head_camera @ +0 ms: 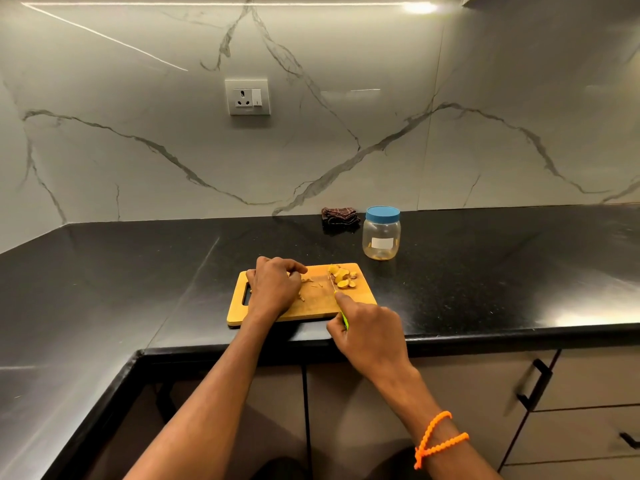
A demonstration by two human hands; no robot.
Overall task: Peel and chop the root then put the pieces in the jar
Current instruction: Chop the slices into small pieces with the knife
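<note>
A glossy black stone counter [485,271] runs under both hands and turns a corner off to the left of the left hand, its polished top catching soft glare. Behind it rises a pale marble-look wall [138,150] with grey veins, lit by a strip along the top, and a white socket plate [248,96] sits on it above the hands. Below the counter edge, beside the right forearm, are flat beige cabinet fronts with a slim black handle [535,384]. A rectangular wooden cutting board [311,303] with rounded corners and a slot handle lies at the counter's front edge. The left hand [275,285] rests on the board's left part, fingers curled down over brownish peel scraps [306,280]; whether it grips anything cannot be told. The right hand [369,336] holds a knife [341,311] with a lime-green handle, index finger stretched along its back, the thin blade pointing away toward the yellow root pieces [342,277], which lie heaped on the board's far right corner, just beyond the right fingertip. Farther back on the right stands a clear round plastic jar [381,237] with a blue lid and a white label, closed. Just left of it lies a folded dark checked cloth [340,216]. An orange beaded bracelet [437,436] circles the right wrist.
</note>
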